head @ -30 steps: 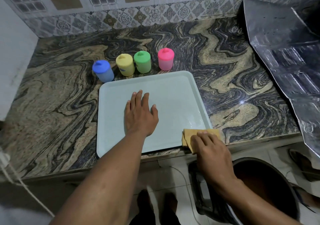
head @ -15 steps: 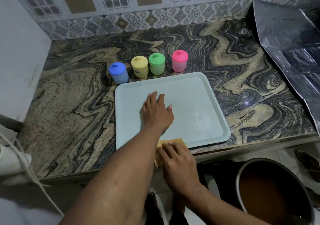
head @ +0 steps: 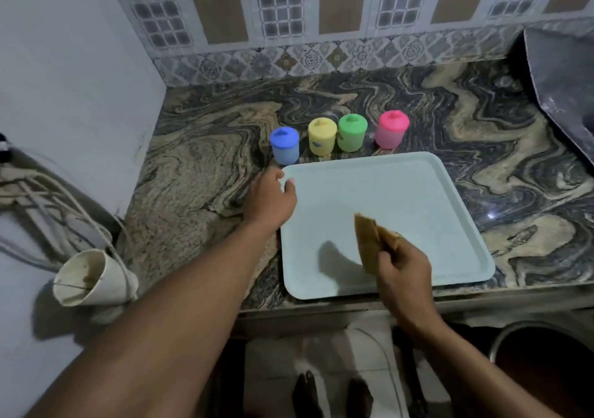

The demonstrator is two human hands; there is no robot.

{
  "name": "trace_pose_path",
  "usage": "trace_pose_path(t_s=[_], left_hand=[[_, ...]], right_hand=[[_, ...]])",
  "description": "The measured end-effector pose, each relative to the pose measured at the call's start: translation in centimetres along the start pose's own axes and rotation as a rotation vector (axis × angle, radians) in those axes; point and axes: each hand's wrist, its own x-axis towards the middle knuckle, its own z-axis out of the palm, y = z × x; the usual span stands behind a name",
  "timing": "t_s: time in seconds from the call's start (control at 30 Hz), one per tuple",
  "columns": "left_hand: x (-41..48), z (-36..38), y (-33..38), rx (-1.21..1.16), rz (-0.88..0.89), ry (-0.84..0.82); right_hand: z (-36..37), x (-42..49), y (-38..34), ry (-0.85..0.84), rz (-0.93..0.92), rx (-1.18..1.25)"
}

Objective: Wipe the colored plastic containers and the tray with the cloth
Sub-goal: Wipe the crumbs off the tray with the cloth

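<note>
A pale blue tray (head: 414,192) lies flat on the marble counter. Behind its far edge stand, left to right, a blue container (head: 285,145), a yellow container (head: 322,136), a green container (head: 352,133) and a pink container (head: 392,129), all with lids on. My left hand (head: 269,197) rests at the tray's far left corner, fingers curled over the rim, just in front of the blue container. My right hand (head: 403,269) holds a folded tan cloth (head: 369,240) lifted above the tray's near part, casting a shadow on it.
The marbled counter (head: 205,173) ends at a wall on the left, where cables and a white cup-shaped fitting (head: 93,277) hang. A foil-covered sheet (head: 565,96) leans at the far right. A dark round pot (head: 546,363) sits below the counter's front edge.
My left hand slid from the tray's middle to its far left corner. My right hand lifted the cloth from the tray's near edge and holds it above the tray.
</note>
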Motion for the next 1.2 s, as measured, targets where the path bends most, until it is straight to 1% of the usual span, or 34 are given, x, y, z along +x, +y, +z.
trace_pose_path(t_s=[0.03,0.07,0.13,0.17,0.27,0.37,0.4,0.43,0.53,0.6,0.67,0.8,0.83,0.87,0.9,0.93,0.97,1.0,1.03,1.07,1.1,1.13,1.2], left_hand=[[0.1,-0.7,-1.0,0.016,-0.084,-0.057],[0.3,-1.6,-2.0,-0.011,-0.160,-0.152],[-0.1,-1.6,-2.6,-0.186,-0.301,-0.370],[-0.4,-1.6,-3.0,-0.260,-0.349,-0.425],[-0.5,-1.2,-3.4,-0.333,-0.387,-0.414],[0.1,-1.2,-3.8,-0.389,-0.464,-0.427],[0.3,-1.1,-4.0,-0.395,-0.484,-0.432],[0.4,-1.0,-4.1,-0.393,-0.492,-0.428],[0.5,-0.9,-4.2,-0.400,-0.473,-0.421],[0.4,-0.9,-4.1,-0.419,-0.475,-0.448],[0.4,-1.0,-3.8,-0.413,-0.476,-0.462],[0.5,-1.0,-3.8,-0.416,-0.469,-0.458],[0.5,-0.9,-4.0,-0.419,-0.468,-0.460],[0.5,-0.9,-4.1,-0.427,-0.466,-0.463],[0.5,-0.9,-4.2,-0.435,-0.466,-0.462],[0.5,-0.8,-4.3,-0.442,-0.464,-0.457],[0.5,-0.8,-4.5,-0.449,-0.466,-0.453],[0.6,-0.7,-4.6,-0.453,-0.462,-0.451],[0.5,-0.6,-4.6,-0.453,-0.456,-0.449],[0.6,-0.4,-4.8,-0.454,-0.453,-0.445],[0.6,-0.3,-4.8,-0.452,-0.457,-0.441],[0.7,-0.2,-4.9,-0.453,-0.471,-0.438],[0.8,-0.1,-4.8,-0.457,-0.512,-0.434]], right_hand=[[-0.1,1.3,-0.6,0.028,0.031,-0.027],[0.6,2.7,-1.5,0.027,0.025,-0.062],[2.2,5.3,-2.7,-0.014,-0.034,-0.150],[3.6,6.4,-3.4,-0.038,-0.089,-0.212],[7.6,8.4,-4.7,-0.135,-0.272,-0.426],[10.4,7.5,-3.9,-0.326,-0.425,-0.625],[11.0,6.5,-3.1,-0.363,-0.469,-0.682],[11.4,5.5,-2.1,-0.352,-0.522,-0.729],[11.5,2.5,0.1,-0.301,-0.598,-0.735],[10.8,1.1,1.2,-0.322,-0.650,-0.719],[9.3,-0.2,1.9,-0.371,-0.688,-0.716],[5.9,-2.9,2.0,-0.552,-0.775,-0.744],[5.2,-2.7,1.6,-0.603,-0.755,-0.704],[4.5,-2.0,1.1,-0.654,-0.686,-0.641],[4.1,-1.0,0.3,-0.686,-0.562,-0.549],[3.8,0.2,-0.9,-0.666,-0.419,-0.445],[3.9,1.8,-1.8,-0.574,-0.321,-0.349],[4.4,3.8,-2.6,-0.431,-0.251,-0.297],[5.3,5.9,-3.3,-0.299,-0.190,-0.293],[6.4,8.2,-4.1,-0.209,-0.128,-0.305],[7.8,10.4,-4.5,-0.154,-0.079,-0.327],[9.2,12.3,-5.4,-0.140,-0.047,-0.344],[12.2,14.9,-6.3,-0.200,-0.043,-0.383]])
